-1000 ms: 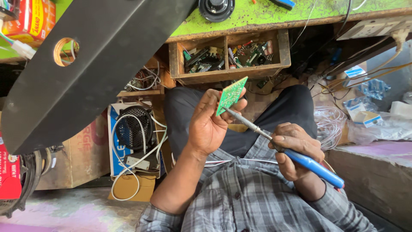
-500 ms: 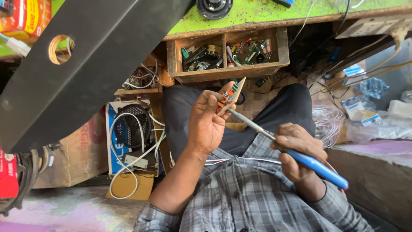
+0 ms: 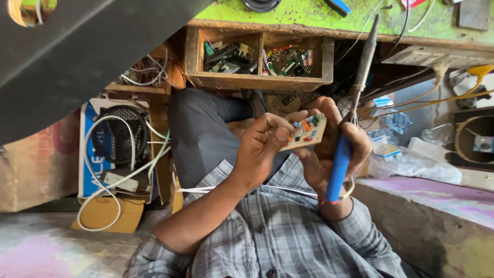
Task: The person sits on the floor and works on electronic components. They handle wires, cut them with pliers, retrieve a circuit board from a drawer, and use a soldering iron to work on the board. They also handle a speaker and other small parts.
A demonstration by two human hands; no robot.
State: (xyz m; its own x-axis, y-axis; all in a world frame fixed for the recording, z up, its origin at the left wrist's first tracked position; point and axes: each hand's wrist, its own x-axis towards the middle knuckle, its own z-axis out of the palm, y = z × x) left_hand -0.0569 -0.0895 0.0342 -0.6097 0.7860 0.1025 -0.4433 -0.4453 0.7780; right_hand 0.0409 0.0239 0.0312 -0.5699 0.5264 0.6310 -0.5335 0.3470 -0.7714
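Below the green workbench, the left hand and right hand pinched a small circuit board between them over the lap, the right also clamping a blue-handled soldering iron; its tip, if hot, risked burning nearby wires.

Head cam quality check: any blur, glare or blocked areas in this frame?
Head view: soft daylight, no hard glare. The small component-studded circuit board and blue-handled soldering iron look sharp, held in the left hand and right hand. A big dark flat panel close to the lens blocks the upper left; under the green-topped wooden bench it is shadowed.
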